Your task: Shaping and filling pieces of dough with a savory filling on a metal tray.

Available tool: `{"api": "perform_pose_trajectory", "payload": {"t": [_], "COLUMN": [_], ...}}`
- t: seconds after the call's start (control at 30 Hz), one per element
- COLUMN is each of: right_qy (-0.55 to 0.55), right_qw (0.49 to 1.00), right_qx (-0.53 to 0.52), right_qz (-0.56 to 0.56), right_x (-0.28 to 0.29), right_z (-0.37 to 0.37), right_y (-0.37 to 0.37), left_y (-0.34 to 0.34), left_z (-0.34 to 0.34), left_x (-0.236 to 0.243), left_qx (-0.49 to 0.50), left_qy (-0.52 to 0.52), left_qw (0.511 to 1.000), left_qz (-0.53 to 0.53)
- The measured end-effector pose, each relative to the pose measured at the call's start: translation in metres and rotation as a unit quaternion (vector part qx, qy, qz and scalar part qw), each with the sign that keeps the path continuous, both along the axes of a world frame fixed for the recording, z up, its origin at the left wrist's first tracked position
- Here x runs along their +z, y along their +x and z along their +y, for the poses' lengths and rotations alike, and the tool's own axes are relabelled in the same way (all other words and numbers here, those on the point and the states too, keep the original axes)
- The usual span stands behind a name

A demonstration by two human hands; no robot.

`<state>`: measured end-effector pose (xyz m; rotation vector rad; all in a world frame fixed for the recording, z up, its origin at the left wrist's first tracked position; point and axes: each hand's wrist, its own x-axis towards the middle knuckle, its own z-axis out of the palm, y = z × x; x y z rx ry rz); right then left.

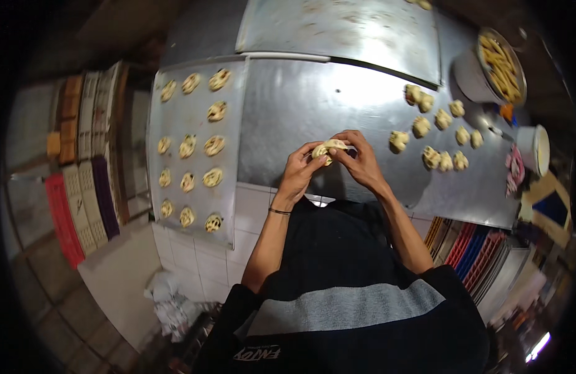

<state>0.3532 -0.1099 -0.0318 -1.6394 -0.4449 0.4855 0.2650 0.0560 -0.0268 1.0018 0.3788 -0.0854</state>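
Observation:
My left hand [298, 171] and my right hand [361, 163] together grip a piece of pale dough [329, 149] with darker specks, fingers closed around it, over the steel table [288, 100]. To the left, a metal tray [233, 93] holds several swirled dough rounds [212, 176] in loose rows. To the right of my hands, several lumpy dough pieces [422, 126] lie on the steel surface, some touching each other.
A pot [471, 81] with long yellowish pieces and a white container [529, 151] stand at right, near a pink cloth [514, 171]. Another sheet [300, 28] lies behind. Stacked crates [63, 212] stand left, more [475, 255] below the table's right, white bags [176, 305] lower left.

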Motion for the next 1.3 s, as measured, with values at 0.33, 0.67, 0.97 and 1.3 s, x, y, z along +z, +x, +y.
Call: {"api": "perform_pose_trajectory", "payload": {"t": [0.33, 0.67, 0.97, 1.3], "right_qy": [0.09, -0.039, 0.037, -0.086], "right_qw": [0.936, 0.95, 0.968, 0.958], "right_qx": [0.244, 0.289, 0.246, 0.195], "right_qz": [0.238, 0.114, -0.022, -0.189], "right_x": [0.02, -0.012, -0.005, -0.044], "right_z": [0.076, 0.115, 0.211, 0.203], "right_y": [0.023, 0.036, 0.111, 0.155], "left_y": [-0.056, -0.022, 0.059, 0.087], "left_z": [0.013, 0.02, 0.125, 0.127], "left_x": [0.009, -0.028, -0.014, -0.041], "left_qx": [0.254, 0.497, 0.436, 0.355], "left_qy": [-0.031, -0.058, 0.264, 0.627], "left_qw": [0.966, 0.865, 0.86, 0.66], "left_qz": [-0.03, -0.037, 0.003, 0.214]}}
